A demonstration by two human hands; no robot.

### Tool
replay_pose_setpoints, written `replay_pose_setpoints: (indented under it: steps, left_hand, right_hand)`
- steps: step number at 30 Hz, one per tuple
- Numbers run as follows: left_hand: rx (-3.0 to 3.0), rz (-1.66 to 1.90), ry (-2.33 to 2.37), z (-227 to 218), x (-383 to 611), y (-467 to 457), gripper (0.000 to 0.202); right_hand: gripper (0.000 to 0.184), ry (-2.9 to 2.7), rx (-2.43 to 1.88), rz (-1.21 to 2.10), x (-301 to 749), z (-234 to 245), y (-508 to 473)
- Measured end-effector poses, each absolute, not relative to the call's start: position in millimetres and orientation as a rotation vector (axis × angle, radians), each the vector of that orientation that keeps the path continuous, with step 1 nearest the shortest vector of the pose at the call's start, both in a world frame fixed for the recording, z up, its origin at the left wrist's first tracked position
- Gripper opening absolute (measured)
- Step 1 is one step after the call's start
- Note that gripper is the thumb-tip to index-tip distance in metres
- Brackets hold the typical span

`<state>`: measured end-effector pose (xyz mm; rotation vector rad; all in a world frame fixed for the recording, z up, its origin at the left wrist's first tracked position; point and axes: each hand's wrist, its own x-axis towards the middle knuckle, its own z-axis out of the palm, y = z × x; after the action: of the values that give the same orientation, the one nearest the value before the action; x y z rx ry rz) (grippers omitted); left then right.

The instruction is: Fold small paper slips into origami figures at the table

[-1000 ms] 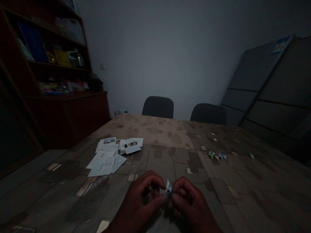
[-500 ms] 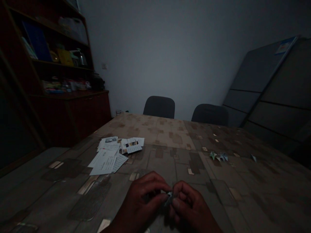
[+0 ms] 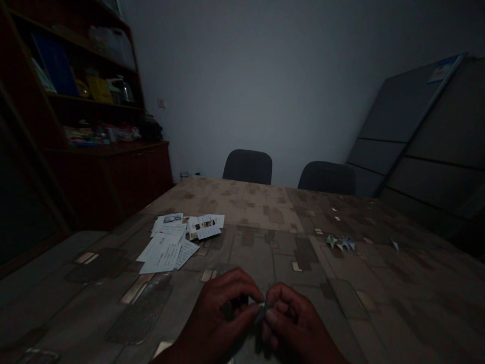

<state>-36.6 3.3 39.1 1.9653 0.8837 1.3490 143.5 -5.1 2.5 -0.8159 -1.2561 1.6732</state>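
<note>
A small folded piece of paper [image 3: 260, 314] is pinched between my two hands, just above the near part of the table. My left hand [image 3: 227, 308] grips its left side between thumb and fingertips. From the other side, the thumb and curled fingers of my right hand [image 3: 290, 316] close on it. Most of the paper is hidden by the fingers, and its exact shape is too dark to make out. Several small folded paper pieces [image 3: 340, 243] stand in a cluster at the right of the table, with one single folded piece [image 3: 394, 245] farther right.
Loose printed sheets and cards [image 3: 166, 247] lie in a pile on the left of the patterned tablecloth [image 3: 261, 202]. Two dark chairs [image 3: 248, 166] stand at the far edge. A wooden cabinet [image 3: 140, 167] is on the left, and grey panels [image 3: 397, 111] lean at the right.
My fingers have shifted slightly around the folded paper, and less of it shows now. The papers on the table have stayed put; the view has moved only a little.
</note>
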Motion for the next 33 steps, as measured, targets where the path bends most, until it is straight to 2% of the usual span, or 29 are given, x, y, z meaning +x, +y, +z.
replay_pose_setpoints:
  steps: [9, 18, 22, 28, 33]
  left_hand:
    - [2.213, 1.414, 0.804, 38, -41, 2, 0.018]
    - [2.266, 1.465, 0.930, 27, -37, 2, 0.016]
    - [2.221, 1.414, 1.042, 24, -35, 1, 0.017]
    - [1.986, 1.135, 1.089, 42, -36, 3, 0.013]
    - [1.796, 1.102, 1.029, 44, -37, 5, 0.022]
  right_hand:
    - [0.043, -1.250, -0.806, 1.685, 143, -2, -5]
    - [0.043, -1.318, -0.839, 1.661, 142, -7, -6]
    - [0.045, -1.344, -0.865, 1.639, 141, -5, -6]
    - [0.045, -1.271, -0.804, 1.695, 141, -5, -7]
    - [0.043, -1.276, -0.776, 1.696, 142, -5, -5]
